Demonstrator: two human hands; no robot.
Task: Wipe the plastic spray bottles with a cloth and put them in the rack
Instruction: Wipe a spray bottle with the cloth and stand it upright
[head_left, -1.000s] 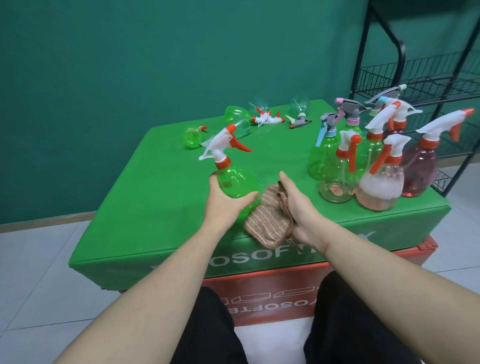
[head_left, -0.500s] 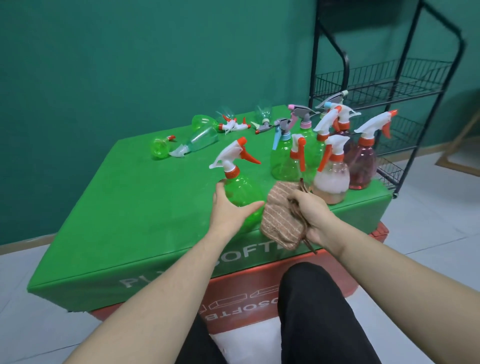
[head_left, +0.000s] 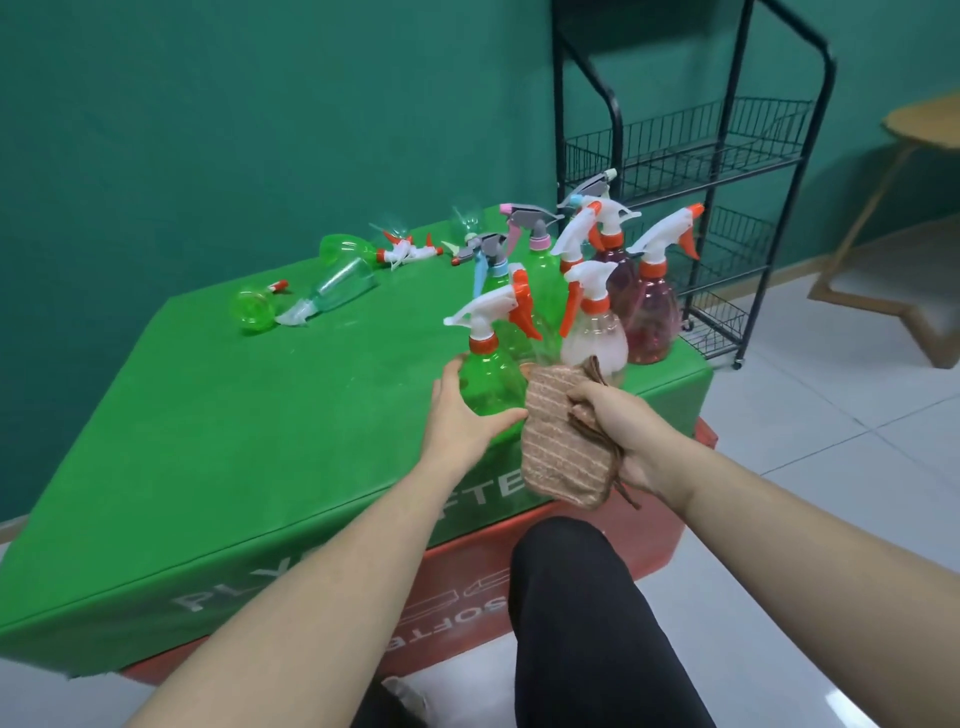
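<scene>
The left hand (head_left: 462, 415) is holding a green bottle (head_left: 491, 376) at the near desk (head_left: 249, 441) edge, the right hand (head_left: 621, 434) is gripping the cloth (head_left: 558, 441) beside it, and the rack (head_left: 691, 171) is holding no bottles yet.

Green-covered table (head_left: 218, 467): upright spray bottles (head_left: 649, 317) clustered at its far right corner; toppled bottles (head_left: 337, 283) lying along the far edge.
</scene>
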